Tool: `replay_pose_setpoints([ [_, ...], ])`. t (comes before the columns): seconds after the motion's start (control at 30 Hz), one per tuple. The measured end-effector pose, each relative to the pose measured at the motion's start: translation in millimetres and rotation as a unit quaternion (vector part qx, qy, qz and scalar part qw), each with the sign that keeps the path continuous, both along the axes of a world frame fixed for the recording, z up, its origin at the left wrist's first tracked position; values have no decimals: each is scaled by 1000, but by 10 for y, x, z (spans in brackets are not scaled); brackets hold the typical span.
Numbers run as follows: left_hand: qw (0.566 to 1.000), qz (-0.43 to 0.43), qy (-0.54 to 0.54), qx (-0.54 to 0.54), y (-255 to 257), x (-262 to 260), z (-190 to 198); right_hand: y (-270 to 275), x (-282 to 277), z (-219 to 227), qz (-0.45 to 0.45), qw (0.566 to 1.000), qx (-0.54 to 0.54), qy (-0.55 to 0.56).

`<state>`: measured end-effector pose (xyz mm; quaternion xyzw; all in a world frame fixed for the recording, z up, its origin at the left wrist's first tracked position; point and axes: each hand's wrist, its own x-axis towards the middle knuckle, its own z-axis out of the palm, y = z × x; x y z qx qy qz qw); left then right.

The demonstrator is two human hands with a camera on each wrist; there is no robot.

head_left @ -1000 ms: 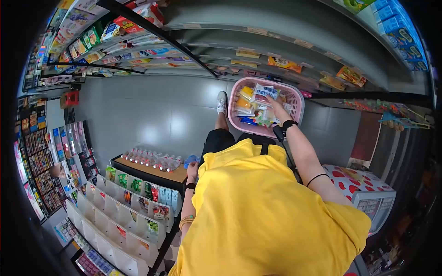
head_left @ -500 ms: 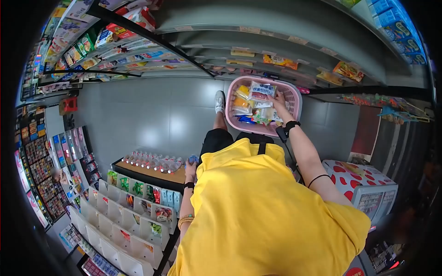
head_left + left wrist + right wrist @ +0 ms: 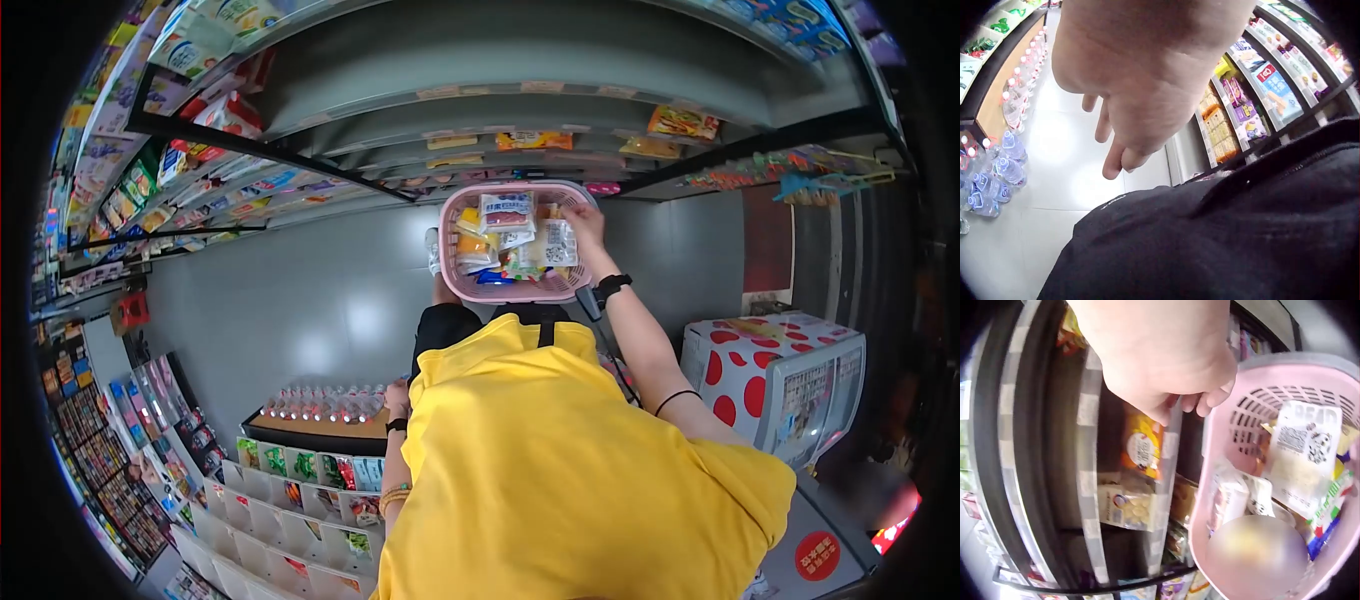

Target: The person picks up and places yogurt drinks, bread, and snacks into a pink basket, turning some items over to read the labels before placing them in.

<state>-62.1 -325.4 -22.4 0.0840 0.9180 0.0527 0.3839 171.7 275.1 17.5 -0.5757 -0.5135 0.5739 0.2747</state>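
Observation:
A pink basket [image 3: 449, 255] stands on the floor before the person, holding several packaged foods. On top lies a clear bag with a blue-and-white label [image 3: 507, 212]. My right hand [image 3: 587, 232] is over the basket's right end, its fingertips close to the rim. In the right wrist view this hand [image 3: 1166, 356] has loosely bent fingers and holds nothing; a white bread bag [image 3: 1304, 459] lies inside the basket nearby. My left hand [image 3: 397, 399] hangs beside the person's hip. The left wrist view shows its relaxed fingers [image 3: 1114, 159] pointing down above the floor, with nothing in them.
Shelves [image 3: 540, 87] run along the front, with an orange snack packet [image 3: 534, 140] on a lower one. Bottles [image 3: 320, 402] stand on a low ledge at left, over white snack bins [image 3: 265, 515]. A red-spotted freezer [image 3: 725, 375] stands at right.
The right hand has let go of the blue-labelled bag and drawn back to the right end of the basket. The bag lies on the other packages. The head view has shifted right.

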Motion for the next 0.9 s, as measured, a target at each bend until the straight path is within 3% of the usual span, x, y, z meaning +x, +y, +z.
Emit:
replay_pose_setpoints([
  [0.07,998,10,-30,55,170,-59,113,303,238,137,-39,997,26,56],
  [0.1,996,16,-46,81,275,-81,155,423,303,448,-67,993,42,85],
  [0.13,996,27,-30,84,365,-75,156,552,345,790,-94,987,59,115],
  [0.2,995,50,5,89,520,-46,128,956,566,943,-109,974,157,125],
  [0.27,996,15,26,82,658,-27,146,1363,745,1161,-100,938,331,12],
  [0.33,996,-1,46,80,703,10,96,1581,788,1647,-102,935,325,-93],
  [0.4,997,14,28,65,677,161,38,2075,978,1635,-47,896,363,-250],
  [0.53,997,5,10,76,463,377,-93,2688,1104,1483,-76,948,231,-207],
  [0.57,997,8,-3,81,370,439,-106,2777,1127,1510,-64,940,245,-228],
  [0.6,997,26,-7,73,286,513,-99,2747,1036,1607,-129,946,238,-179],
  [0.67,996,63,-17,57,172,682,-81,3081,1187,1330,-88,963,252,-47],
  [0.73,995,88,-28,31,88,814,-32,3255,1282,1360,-65,992,109,-22],
  [0.8,991,115,-50,57,-54,932,-56,3338,1292,1364,-47,997,55,-23],
  [0.9,990,123,-43,48,-228,1072,-265,3420,1261,1380,-30,994,93,-49],
])
